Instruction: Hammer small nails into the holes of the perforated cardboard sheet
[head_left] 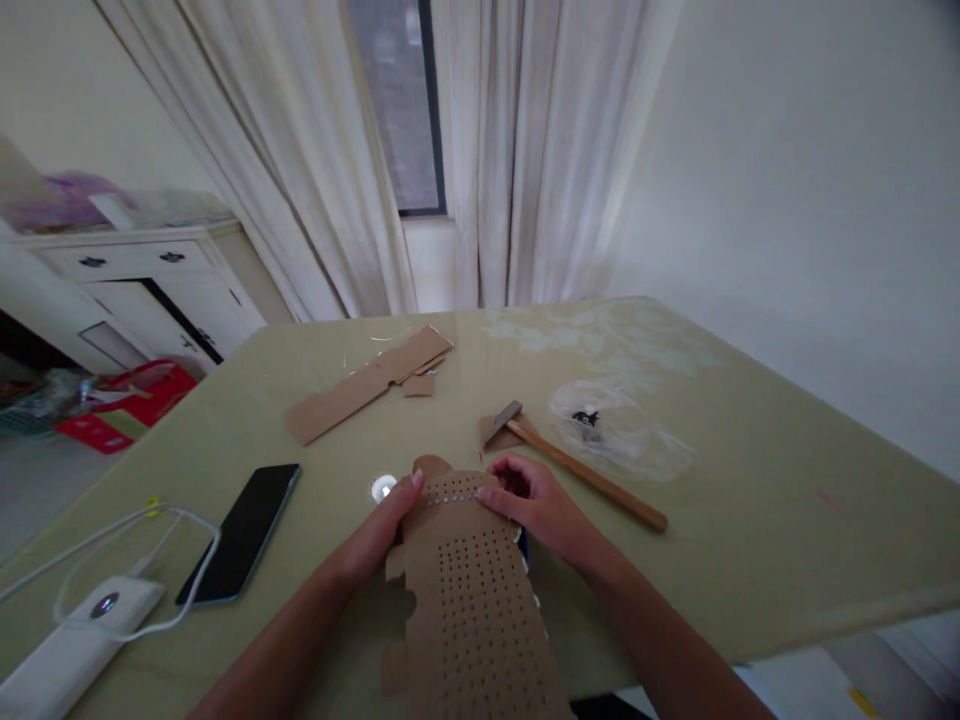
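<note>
A piece of brown cardboard (480, 600) punched with rows of small holes reaches from the near edge of view to between my hands. Along its far end runs a row of small whitish dots. My left hand (394, 510) grips the left edge near that end, thumb on top. My right hand (529, 500) closes on the right far edge, thumb on the surface and fingers curled; I cannot make out whether anything small sits in them. Something dark blue shows partly under the cardboard's right side. Just beyond my right hand lies a hammer (592, 470) with a wooden handle, its head on a cardboard scrap.
Cardboard strips (367, 385) lie at the back left. A clear plastic bag (622, 430) with small black pieces is right of the hammer. At left are a phone (244, 530), a white power bank (90, 640) and a looped cable. A shiny round white spot (383, 488) is near my left hand.
</note>
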